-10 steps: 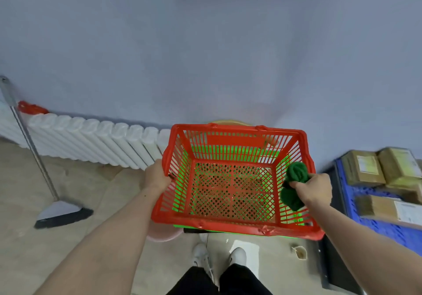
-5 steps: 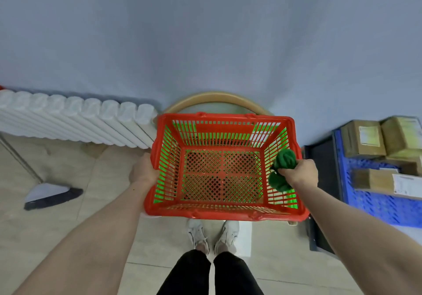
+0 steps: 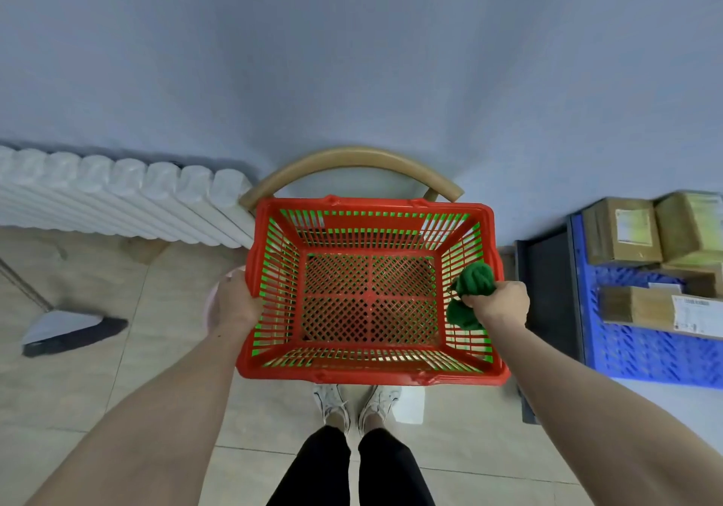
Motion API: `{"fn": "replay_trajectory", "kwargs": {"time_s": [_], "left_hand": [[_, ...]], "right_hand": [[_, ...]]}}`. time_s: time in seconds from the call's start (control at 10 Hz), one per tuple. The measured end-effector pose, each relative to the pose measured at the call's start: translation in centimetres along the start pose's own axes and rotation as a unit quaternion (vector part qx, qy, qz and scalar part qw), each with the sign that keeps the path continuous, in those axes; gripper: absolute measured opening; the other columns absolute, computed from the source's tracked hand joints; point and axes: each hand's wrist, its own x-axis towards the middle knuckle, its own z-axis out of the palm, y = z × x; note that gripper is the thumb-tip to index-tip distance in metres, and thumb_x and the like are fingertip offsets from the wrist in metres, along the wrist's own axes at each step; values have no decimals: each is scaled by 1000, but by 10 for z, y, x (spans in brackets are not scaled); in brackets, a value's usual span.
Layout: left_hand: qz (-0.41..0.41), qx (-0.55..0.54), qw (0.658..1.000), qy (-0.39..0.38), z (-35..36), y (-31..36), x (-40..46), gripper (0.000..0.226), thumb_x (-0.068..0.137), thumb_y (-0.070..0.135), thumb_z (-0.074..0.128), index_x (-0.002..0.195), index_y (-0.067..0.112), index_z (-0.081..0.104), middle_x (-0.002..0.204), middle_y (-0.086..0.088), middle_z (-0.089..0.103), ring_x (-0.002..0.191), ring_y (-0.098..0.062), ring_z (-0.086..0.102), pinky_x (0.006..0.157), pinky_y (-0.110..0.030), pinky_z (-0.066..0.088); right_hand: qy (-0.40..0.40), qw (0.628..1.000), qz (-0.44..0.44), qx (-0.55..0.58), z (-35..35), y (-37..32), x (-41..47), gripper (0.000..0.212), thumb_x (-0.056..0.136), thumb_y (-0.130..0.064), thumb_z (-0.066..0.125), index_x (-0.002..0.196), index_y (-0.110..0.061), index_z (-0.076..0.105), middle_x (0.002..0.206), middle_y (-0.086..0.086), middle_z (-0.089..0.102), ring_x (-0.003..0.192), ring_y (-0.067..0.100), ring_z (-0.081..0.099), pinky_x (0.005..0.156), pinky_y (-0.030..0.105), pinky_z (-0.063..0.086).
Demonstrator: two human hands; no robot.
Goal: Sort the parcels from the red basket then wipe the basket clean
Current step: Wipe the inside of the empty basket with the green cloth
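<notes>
**Wiping step: cloth at the right wall of the empty basket**

The red plastic lattice basket (image 3: pixel 369 294) is held in the air in front of the person, above the shoes, and nothing lies inside it, so the sorting seems done and the wiping is the step in hand. The right hand (image 3: pixel 499 302) is closed around a bunched dark green cloth (image 3: pixel 469 294), which lies against the inner side of the right wall. On the opposite wall the left hand (image 3: pixel 236 304) grips the rim and steadies the basket. To the right of the cloth hand, well apart, brown cardboard parcels (image 3: pixel 622 231) lie in a blue plastic crate (image 3: pixel 649 353). Behind the basket stands a wooden chair with a curved back (image 3: pixel 352 159). Next, I judge, the cloth must rub along the walls and the bottom lattice while the left grip keeps firm.
</notes>
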Motion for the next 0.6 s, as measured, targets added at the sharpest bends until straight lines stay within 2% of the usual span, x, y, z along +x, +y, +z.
{"fn": "replay_trajectory", "kwargs": {"time_s": [0.1, 0.2, 0.3, 0.4, 0.5, 0.6], "left_hand": [[-18, -5, 1000, -11, 2, 1, 4, 32, 82, 18, 73, 113, 16, 66, 100, -7, 69, 79, -21, 62, 78, -44, 60], [-60, 2, 997, -51, 0, 9, 2, 53, 84, 23, 74, 132, 10, 54, 119, -16, 61, 104, -33, 64, 90, -47, 56], [-87, 21, 995, -51, -3, 15, 2, 67, 85, 26, 75, 138, 5, 40, 132, -21, 50, 122, -39, 53, 97, -51, 48], [-88, 39, 995, -35, -13, 18, -1, 68, 85, 34, 74, 136, 7, 38, 134, -19, 47, 127, -38, 47, 100, -53, 46], [-86, 37, 995, -28, -28, 25, 0, 70, 87, 39, 71, 139, 6, 37, 141, -20, 40, 133, -39, 40, 103, -55, 41], [-73, 35, 997, -8, -45, 36, -3, 66, 91, 41, 66, 140, 7, 40, 146, -19, 36, 135, -39, 36, 105, -55, 38]], "right_hand": [[-10, 1000, 7, -1, -7, -9, -8, 57, 62, -33, 93, 105, -3, 72, 111, 14, 61, 94, 31, 66, 79, 47, 61], [-10, 998, -6, -58, -10, -14, -13, 61, 72, -38, 87, 117, -4, 66, 136, 10, 44, 121, 31, 47, 100, 49, 49], [-1, 995, -54, -86, -16, -20, -19, 58, 78, -41, 80, 121, -3, 68, 151, 7, 33, 136, 31, 31, 110, 52, 38], [-2, 994, -110, 8, -21, -26, -29, 50, 83, -32, 78, 122, -3, 66, 144, 9, 46, 131, 31, 43, 107, 51, 43], [-84, 968, -115, 208, -36, -36, -49, 36, 88, -19, 74, 120, -7, 62, 115, 9, 67, 108, 28, 65, 92, 44, 56], [-186, 905, -60, 378, -48, -46, -63, 32, 92, -12, 69, 122, -5, 60, 114, 14, 71, 105, 31, 69, 93, 45, 56]]}}
